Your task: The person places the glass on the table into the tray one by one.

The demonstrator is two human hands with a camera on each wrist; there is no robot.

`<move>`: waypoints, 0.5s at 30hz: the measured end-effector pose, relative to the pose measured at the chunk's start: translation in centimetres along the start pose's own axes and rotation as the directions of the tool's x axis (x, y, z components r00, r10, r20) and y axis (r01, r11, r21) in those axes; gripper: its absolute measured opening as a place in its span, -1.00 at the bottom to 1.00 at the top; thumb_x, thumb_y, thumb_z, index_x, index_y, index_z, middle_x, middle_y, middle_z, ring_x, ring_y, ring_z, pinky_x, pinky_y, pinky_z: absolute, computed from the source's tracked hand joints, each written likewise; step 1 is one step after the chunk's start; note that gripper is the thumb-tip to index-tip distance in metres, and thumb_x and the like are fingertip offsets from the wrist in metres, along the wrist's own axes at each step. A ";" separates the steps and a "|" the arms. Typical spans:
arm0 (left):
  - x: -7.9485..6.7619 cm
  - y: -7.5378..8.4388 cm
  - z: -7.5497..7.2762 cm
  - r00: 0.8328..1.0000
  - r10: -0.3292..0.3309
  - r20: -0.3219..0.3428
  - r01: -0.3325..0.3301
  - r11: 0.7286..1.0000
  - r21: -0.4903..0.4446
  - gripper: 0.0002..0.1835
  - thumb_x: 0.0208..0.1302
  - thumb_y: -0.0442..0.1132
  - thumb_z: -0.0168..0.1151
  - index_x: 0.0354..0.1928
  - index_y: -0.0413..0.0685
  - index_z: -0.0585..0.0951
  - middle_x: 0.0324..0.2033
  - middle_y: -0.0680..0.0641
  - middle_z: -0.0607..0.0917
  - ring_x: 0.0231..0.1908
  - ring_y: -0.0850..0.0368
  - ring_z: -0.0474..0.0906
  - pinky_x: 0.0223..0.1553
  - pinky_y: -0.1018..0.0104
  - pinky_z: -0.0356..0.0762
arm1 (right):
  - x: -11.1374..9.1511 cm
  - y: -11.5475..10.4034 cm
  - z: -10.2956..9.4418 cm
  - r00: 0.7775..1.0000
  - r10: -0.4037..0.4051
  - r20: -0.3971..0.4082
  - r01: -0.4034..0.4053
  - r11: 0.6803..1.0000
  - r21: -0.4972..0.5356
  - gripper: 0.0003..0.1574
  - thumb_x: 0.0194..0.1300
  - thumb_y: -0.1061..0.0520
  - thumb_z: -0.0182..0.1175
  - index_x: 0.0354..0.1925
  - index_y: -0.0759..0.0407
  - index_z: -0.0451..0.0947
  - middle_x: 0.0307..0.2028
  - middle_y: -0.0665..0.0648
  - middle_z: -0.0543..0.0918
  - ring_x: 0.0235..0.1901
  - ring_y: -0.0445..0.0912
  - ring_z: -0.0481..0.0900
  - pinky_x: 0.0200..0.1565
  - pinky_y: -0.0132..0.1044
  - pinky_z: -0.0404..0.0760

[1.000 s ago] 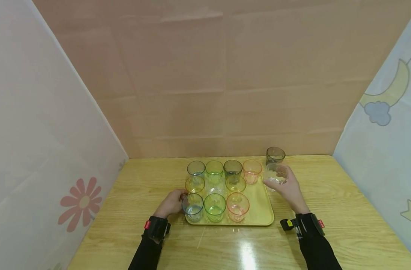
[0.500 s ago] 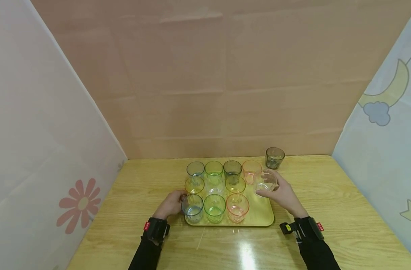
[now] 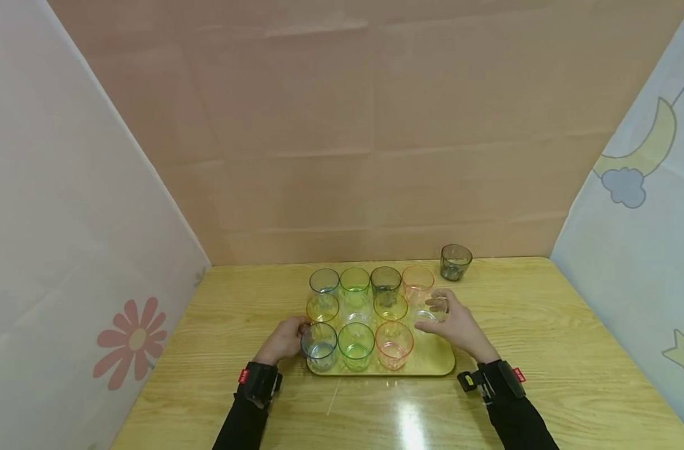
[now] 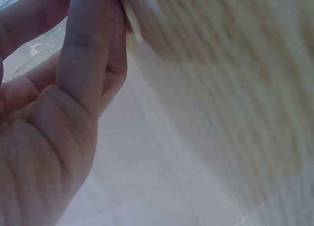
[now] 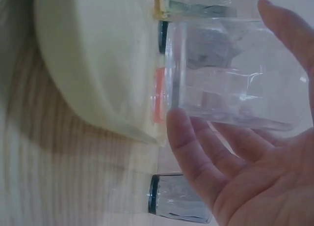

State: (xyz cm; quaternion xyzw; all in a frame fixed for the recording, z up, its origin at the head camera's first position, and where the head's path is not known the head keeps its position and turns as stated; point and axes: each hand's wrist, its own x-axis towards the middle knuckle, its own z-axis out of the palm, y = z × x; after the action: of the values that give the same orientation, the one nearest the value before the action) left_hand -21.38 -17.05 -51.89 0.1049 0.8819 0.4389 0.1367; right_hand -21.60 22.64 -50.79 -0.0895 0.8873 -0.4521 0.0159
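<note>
A clear drinking glass (image 5: pixel 235 83) is between the thumb and fingers of my right hand (image 3: pixel 455 322). It stands low at the right end of the middle row on the yellow tray (image 3: pixel 434 362), beside a yellow glass (image 3: pixel 391 308) and in front of a pink-rimmed glass (image 3: pixel 418 284). My left hand (image 3: pixel 285 340) grips the tray's left edge, next to another yellow glass (image 3: pixel 322 307) and a blue glass (image 3: pixel 319 345); its fingertips are partly hidden by the glasses. Glass facets show behind the left fingers (image 4: pixel 83 44) in the left wrist view.
More glasses fill the tray: green (image 3: pixel 356 345) and pink (image 3: pixel 395 345) in front, blue, green (image 3: pixel 355 284) and dark grey (image 3: pixel 386 284) at the back. A separate dark grey glass (image 3: pixel 455 262) stands on the wooden table (image 3: pixel 521 325) behind the tray, near the back wall.
My right hand has carried the clear glass leftward and toward me from beside the tray into the gap in the middle row. The left hand stays at the tray's edge.
</note>
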 end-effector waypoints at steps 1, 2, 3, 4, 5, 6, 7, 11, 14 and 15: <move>0.0 0.0 0.0 1.000 -0.002 -0.001 0.002 1.000 -0.001 -0.63 0.24 -0.53 0.16 0.10 -0.30 0.56 -0.44 -0.04 0.55 -0.41 0.14 0.53 -0.44 0.29 0.58 | 0.0 0.0 0.0 1.000 0.001 -0.003 -0.001 1.000 -0.005 0.10 0.04 -0.22 0.46 0.34 0.20 0.17 0.21 0.38 0.50 0.18 0.27 0.48 -0.02 0.03 0.60; 0.0 0.0 0.0 1.000 -0.002 -0.003 0.002 1.000 0.002 -0.63 0.24 -0.53 0.16 0.11 -0.30 0.56 -0.44 -0.04 0.55 -0.41 0.14 0.52 -0.44 0.29 0.58 | 0.0 0.0 0.0 1.000 -0.007 -0.001 0.007 1.000 -0.014 0.11 0.04 -0.22 0.46 0.34 0.21 0.17 0.21 0.39 0.50 0.18 0.28 0.48 -0.02 0.04 0.60; 0.1 0.0 0.0 1.000 -0.002 -0.004 0.002 1.000 0.002 -0.63 0.24 -0.53 0.16 0.10 -0.29 0.56 -0.44 -0.04 0.55 -0.41 0.14 0.52 -0.45 0.29 0.58 | 0.1 0.1 0.1 1.000 -0.012 0.004 0.012 1.000 -0.018 0.11 0.05 -0.22 0.46 0.35 0.22 0.17 0.21 0.39 0.49 0.18 0.28 0.47 -0.03 0.03 0.60; 0.1 0.0 0.0 1.000 -0.002 -0.005 0.002 1.000 0.004 -0.63 0.24 -0.53 0.16 0.10 -0.29 0.56 -0.44 -0.04 0.55 -0.41 0.14 0.52 -0.44 0.29 0.57 | 0.1 0.2 0.1 1.000 -0.020 0.008 0.020 1.000 -0.024 0.10 0.05 -0.21 0.46 0.35 0.23 0.18 0.21 0.39 0.49 0.17 0.27 0.48 -0.04 0.02 0.60; 0.1 0.0 0.0 1.000 -0.001 -0.006 0.001 1.000 0.007 -0.63 0.24 -0.53 0.16 0.10 -0.29 0.56 -0.44 -0.04 0.55 -0.41 0.14 0.52 -0.44 0.29 0.57 | 0.1 0.2 0.1 1.000 -0.025 0.008 0.025 0.999 -0.028 0.10 0.05 -0.21 0.46 0.35 0.23 0.19 0.20 0.39 0.50 0.15 0.27 0.49 -0.06 -0.01 0.61; 0.1 0.0 0.0 1.000 -0.002 -0.007 0.002 1.000 0.011 -0.64 0.24 -0.53 0.16 0.09 -0.29 0.57 -0.45 -0.03 0.55 -0.41 0.14 0.52 -0.44 0.29 0.57 | 0.1 0.3 0.1 1.000 -0.030 0.009 0.030 0.999 -0.031 0.09 0.04 -0.20 0.47 0.34 0.24 0.21 0.20 0.39 0.50 0.12 0.26 0.51 -0.09 -0.04 0.61; 0.0 0.0 0.0 1.000 0.000 -0.007 0.001 1.000 0.017 -0.64 0.24 -0.53 0.16 0.09 -0.29 0.57 -0.44 -0.03 0.55 -0.40 0.14 0.51 -0.43 0.29 0.56 | 0.1 0.3 0.2 0.999 -0.032 0.009 0.032 0.999 -0.032 0.09 0.04 -0.18 0.48 0.34 0.24 0.22 0.19 0.38 0.51 0.09 0.24 0.53 -0.11 -0.07 0.61; 0.1 0.0 0.0 1.000 0.007 -0.006 -0.006 0.999 0.040 -0.64 0.23 -0.54 0.15 0.09 -0.29 0.57 -0.45 -0.03 0.55 -0.39 0.15 0.51 -0.41 0.31 0.55 | 0.2 0.5 0.3 1.000 -0.030 0.011 0.030 0.999 -0.033 0.08 0.03 -0.16 0.49 0.35 0.25 0.24 0.18 0.36 0.51 -0.03 0.16 0.59 -0.20 -0.18 0.58; 0.1 -0.1 -0.1 1.000 0.012 -0.007 -0.012 0.999 0.045 -0.64 0.23 -0.53 0.16 0.09 -0.28 0.57 -0.45 -0.02 0.56 -0.40 0.15 0.50 -0.40 0.32 0.54 | 0.4 0.5 0.3 1.000 -0.020 0.010 0.021 0.999 -0.043 0.11 0.02 -0.18 0.49 0.36 0.25 0.23 0.18 0.36 0.51 -0.08 0.10 0.61 -0.23 -0.21 0.57; 0.1 -0.1 -0.1 1.000 0.016 -0.007 -0.015 0.999 0.045 -0.64 0.23 -0.53 0.17 0.09 -0.29 0.57 -0.45 -0.02 0.56 -0.40 0.15 0.50 -0.40 0.31 0.53 | 0.4 0.5 0.4 1.000 -0.016 0.012 0.017 0.999 -0.048 0.11 0.02 -0.18 0.49 0.36 0.25 0.22 0.18 0.37 0.51 -0.12 0.08 0.62 -0.25 -0.21 0.57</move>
State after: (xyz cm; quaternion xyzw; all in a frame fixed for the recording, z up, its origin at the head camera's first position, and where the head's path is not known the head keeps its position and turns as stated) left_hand -21.54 -17.15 -51.94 0.1131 0.8911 0.4205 0.1275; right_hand -22.07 22.57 -51.40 -0.0998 0.8970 -0.4303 0.0152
